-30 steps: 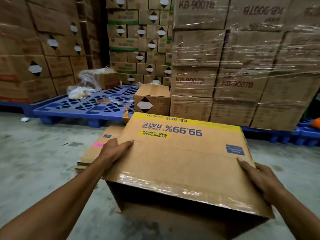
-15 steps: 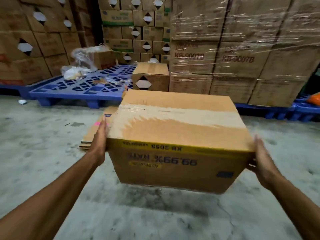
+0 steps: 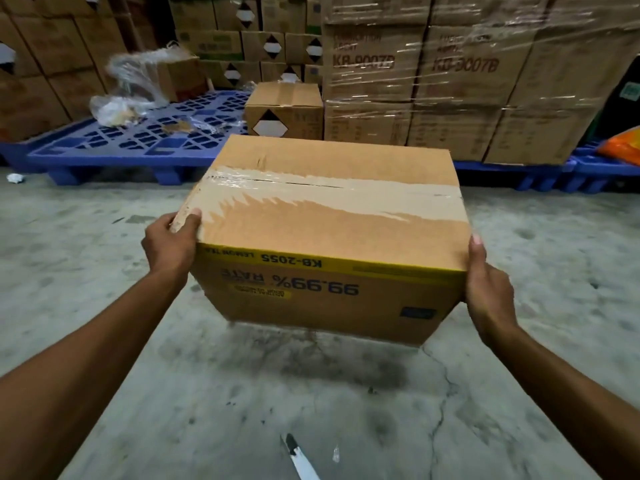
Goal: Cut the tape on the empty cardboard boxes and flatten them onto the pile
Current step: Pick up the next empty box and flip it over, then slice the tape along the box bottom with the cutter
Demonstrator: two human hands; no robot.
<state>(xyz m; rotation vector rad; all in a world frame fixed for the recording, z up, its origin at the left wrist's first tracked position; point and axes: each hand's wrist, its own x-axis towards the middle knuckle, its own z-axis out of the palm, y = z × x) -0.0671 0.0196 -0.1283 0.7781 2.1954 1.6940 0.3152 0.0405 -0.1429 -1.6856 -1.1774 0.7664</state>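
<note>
One cardboard box sits mid-frame, held up off the concrete floor between both hands, its shadow on the floor below it. Top face shows a wide strip of clear tape running across the flap seam, edges ragged, seam uncut. Near side has a yellow band with upside-down print "KB-2055" and "99.99% RATE".

Left hand grips the box's left top corner, thumb curled over onto the taped edge, fingers hidden behind the side. Right hand presses flat against the right side near the front corner, fingers straight and pointing up, thumb not clearly seen.

On the floor at the bottom edge, well apart from the box, a knife blade pointing away from the camera, with a small white scrap just right of it.

Behind the box, a blue pallet with crumpled plastic wrap and a small brown box with a black-and-white diamond label. Right of that, tall shrink-wrapped cartons marked "KB-9007B" on another blue pallet. More stacked cartons along the left and back walls. Orange object at far right edge, too cropped to identify.
</note>
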